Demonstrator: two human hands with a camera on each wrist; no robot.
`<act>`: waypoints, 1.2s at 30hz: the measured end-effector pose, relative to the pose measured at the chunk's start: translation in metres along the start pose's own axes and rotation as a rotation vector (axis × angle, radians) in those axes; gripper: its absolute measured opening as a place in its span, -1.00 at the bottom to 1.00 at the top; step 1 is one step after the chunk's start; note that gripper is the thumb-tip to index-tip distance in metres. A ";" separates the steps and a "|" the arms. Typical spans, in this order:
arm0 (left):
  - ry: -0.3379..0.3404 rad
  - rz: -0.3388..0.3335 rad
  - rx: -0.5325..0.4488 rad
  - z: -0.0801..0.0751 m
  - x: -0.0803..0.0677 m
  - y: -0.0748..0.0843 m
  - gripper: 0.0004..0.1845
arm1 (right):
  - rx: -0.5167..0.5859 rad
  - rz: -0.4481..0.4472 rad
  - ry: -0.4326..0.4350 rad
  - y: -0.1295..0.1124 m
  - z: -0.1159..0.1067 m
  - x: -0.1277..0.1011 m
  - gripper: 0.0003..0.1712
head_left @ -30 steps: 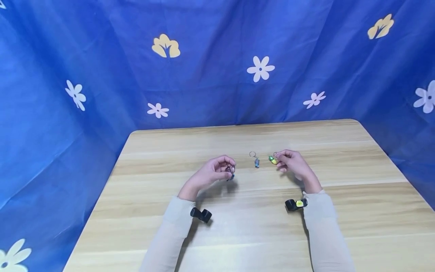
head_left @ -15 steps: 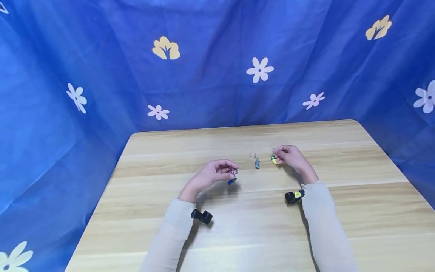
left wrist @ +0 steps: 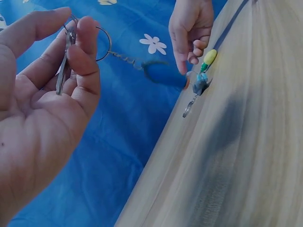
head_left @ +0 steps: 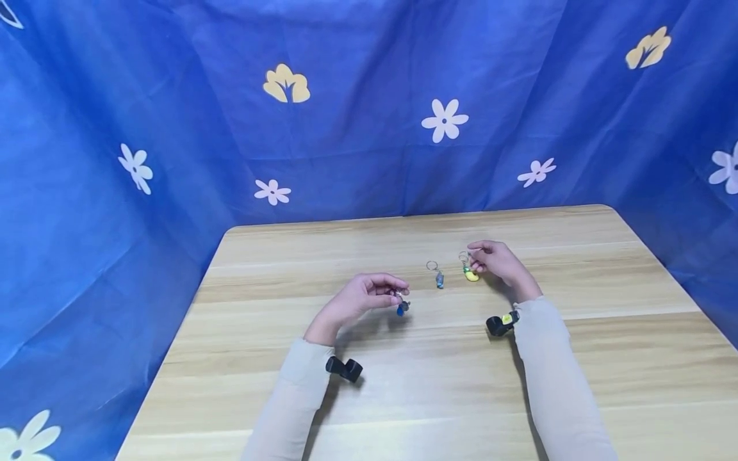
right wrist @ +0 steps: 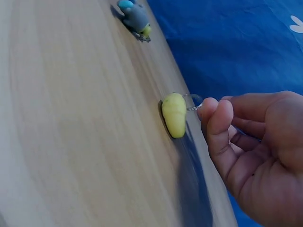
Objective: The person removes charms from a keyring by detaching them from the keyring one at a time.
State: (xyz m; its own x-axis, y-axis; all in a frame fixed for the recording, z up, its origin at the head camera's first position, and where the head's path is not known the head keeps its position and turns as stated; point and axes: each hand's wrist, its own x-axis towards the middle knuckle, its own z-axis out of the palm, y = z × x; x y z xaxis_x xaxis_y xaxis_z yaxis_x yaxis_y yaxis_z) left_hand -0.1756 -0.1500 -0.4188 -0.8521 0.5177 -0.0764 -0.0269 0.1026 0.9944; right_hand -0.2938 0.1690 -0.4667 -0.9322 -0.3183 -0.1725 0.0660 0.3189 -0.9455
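Head view: yellow keychain (head_left: 471,276) dangles from right hand (head_left: 496,261) fingertips.

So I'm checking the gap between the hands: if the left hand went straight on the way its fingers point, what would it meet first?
Probably the grey-blue keychain lying on the wooden table between the hands. The left hand, pinching a key ring with a blue charm, points right and slightly away; depth is unclear, so it might pass just short.
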 end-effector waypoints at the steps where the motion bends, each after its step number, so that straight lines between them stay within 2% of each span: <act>1: 0.007 -0.002 -0.002 0.000 0.000 0.000 -0.55 | 0.015 -0.003 0.010 0.001 -0.001 -0.001 -0.53; 6: 0.047 -0.005 -0.012 0.001 0.002 -0.001 -0.57 | 0.068 -0.043 0.023 0.003 -0.002 -0.007 -0.52; 10: 0.052 -0.012 -0.022 0.003 0.003 0.000 -0.58 | 0.091 -0.056 0.023 -0.002 0.000 -0.012 -0.53; 14: 0.048 -0.009 -0.038 0.004 0.002 0.002 -0.57 | 0.065 -0.070 0.019 -0.008 0.001 -0.022 -0.56; 19: 0.051 -0.002 -0.049 0.005 0.002 0.003 -0.60 | 0.028 -0.148 -0.001 -0.019 0.007 -0.036 -0.57; 27: 0.034 0.030 -0.046 0.006 0.001 0.001 -0.63 | 0.115 -0.174 -0.059 -0.027 0.030 -0.044 -0.56; 36: 0.048 0.055 -0.053 0.004 0.006 0.000 -0.57 | 0.085 -0.201 -0.203 -0.031 0.055 -0.046 -0.58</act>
State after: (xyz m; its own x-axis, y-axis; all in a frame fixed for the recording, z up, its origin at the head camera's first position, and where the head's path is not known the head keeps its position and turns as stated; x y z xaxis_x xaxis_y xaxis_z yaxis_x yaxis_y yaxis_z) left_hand -0.1789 -0.1432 -0.4195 -0.8771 0.4800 -0.0188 -0.0054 0.0293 0.9996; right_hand -0.2333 0.1245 -0.4452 -0.8398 -0.5424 -0.0230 -0.0753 0.1584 -0.9845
